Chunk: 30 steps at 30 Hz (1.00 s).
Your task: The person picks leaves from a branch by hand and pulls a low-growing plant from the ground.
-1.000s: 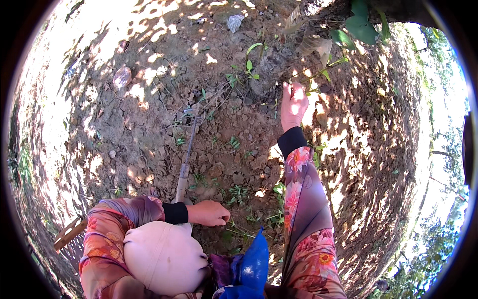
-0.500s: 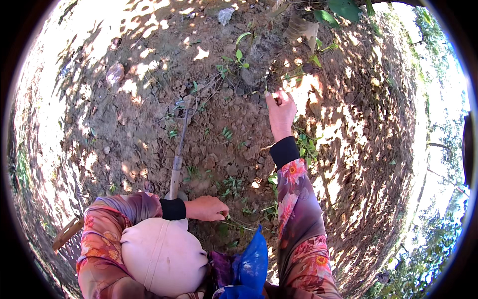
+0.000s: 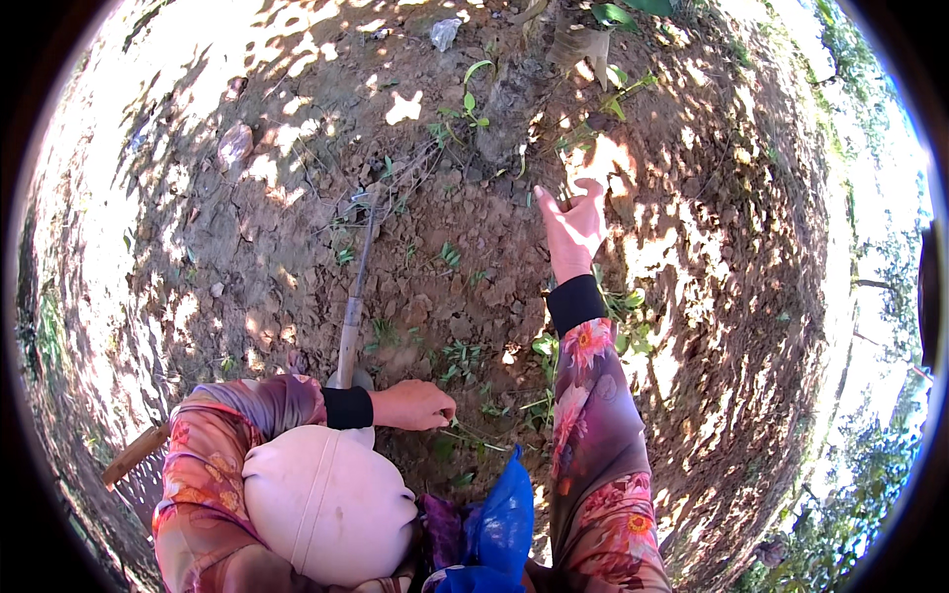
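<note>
My right hand [image 3: 575, 229] reaches forward, low over the soil, its thumb and forefinger spread and nothing visible between them. Just beyond it are a thin yellowish stem [image 3: 523, 158] and dry soil. Closer to me, my left hand [image 3: 413, 405] is held low with curled fingers. A thin green stem lies by its fingertips; whether the fingers grip it is hidden. Beside that wrist a long thin tool [image 3: 353, 314] with a pale handle lies on the ground, pointing away from me. Small green weeds [image 3: 461, 361] grow between my hands.
A leafy seedling [image 3: 471, 107] stands ahead, near a dry curled leaf [image 3: 583, 47]. Crumpled clear plastic [image 3: 445, 35] lies farther off. A blue plastic bag [image 3: 504, 509] is close to my body, beside rounded pale pink cloth [image 3: 326, 504]. A wooden piece [image 3: 135, 457] is at left.
My right hand has shifted slightly right and back toward me, and its thumb and forefinger have parted from a pinch near the thin stem. My left hand has hardly moved.
</note>
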Each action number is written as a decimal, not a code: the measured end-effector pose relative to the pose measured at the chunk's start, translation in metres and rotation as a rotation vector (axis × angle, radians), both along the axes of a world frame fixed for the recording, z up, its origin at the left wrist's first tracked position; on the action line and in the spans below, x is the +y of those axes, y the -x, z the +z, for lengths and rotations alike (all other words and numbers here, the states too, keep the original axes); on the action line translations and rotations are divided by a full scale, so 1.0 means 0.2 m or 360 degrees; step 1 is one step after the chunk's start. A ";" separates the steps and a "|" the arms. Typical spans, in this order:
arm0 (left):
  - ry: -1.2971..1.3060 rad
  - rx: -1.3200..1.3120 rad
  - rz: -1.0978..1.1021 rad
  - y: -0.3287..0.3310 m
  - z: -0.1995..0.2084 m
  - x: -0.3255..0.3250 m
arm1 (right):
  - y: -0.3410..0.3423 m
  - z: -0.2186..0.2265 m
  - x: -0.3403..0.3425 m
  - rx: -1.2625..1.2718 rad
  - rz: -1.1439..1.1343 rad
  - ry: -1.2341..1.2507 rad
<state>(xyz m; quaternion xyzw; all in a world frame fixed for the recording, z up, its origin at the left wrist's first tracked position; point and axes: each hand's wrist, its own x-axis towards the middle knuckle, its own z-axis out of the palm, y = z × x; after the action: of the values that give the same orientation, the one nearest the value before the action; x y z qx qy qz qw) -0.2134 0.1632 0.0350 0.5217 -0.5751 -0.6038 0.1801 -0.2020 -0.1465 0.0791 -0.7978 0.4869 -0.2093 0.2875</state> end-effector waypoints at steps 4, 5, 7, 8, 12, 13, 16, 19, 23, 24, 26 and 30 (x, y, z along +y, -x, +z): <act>0.0009 0.0013 -0.0011 0.03 0.02 -0.03 | -0.05 0.01 -0.02 0.0041 0.0149 0.0094; 0.0018 0.0000 -0.0013 0.03 0.03 -0.03 | -0.05 0.02 -0.01 0.0018 0.0161 0.0066; 0.0017 -0.0011 -0.0015 0.05 0.03 -0.02 | -0.04 -0.01 -0.01 -0.0111 0.0270 0.0125; 0.0017 0.0001 -0.0013 0.05 0.03 -0.02 | -0.04 -0.02 -0.01 -0.0177 0.0323 0.0155; -0.0033 0.0005 -0.0004 0.03 0.05 -0.04 | 0.00 0.01 -0.05 -0.0067 0.0413 0.0251; -0.0070 0.0004 0.0016 0.03 0.06 -0.04 | 0.01 0.01 -0.06 0.0278 0.0455 0.0319; -0.0051 -0.0078 0.0040 0.00 0.08 -0.03 | 0.15 -0.03 0.02 0.0201 0.0436 0.0467; 0.0037 -0.0108 0.0049 0.01 0.08 -0.02 | 0.25 -0.01 0.06 0.0344 0.0434 0.0190; 0.0015 -0.0102 0.0059 0.02 0.09 -0.01 | 0.39 0.02 0.12 0.0364 0.0475 0.0332; 0.0000 -0.0121 0.0065 0.00 0.09 0.00 | 0.43 0.02 0.16 0.0264 0.0535 0.0477; -0.0005 -0.0141 0.0072 -0.01 0.07 0.02 | 0.52 0.04 0.18 0.0258 0.0656 0.0391; 0.0085 -0.0143 0.0041 0.03 0.08 0.00 | 0.55 0.15 0.14 0.0390 0.0564 0.0352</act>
<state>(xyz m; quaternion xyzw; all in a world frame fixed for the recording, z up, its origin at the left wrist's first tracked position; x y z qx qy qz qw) -0.2203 0.1636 0.0510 0.5507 -0.5917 -0.5619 0.1758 -0.3124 -0.1181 0.1085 -0.9168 0.3447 -0.1092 0.1694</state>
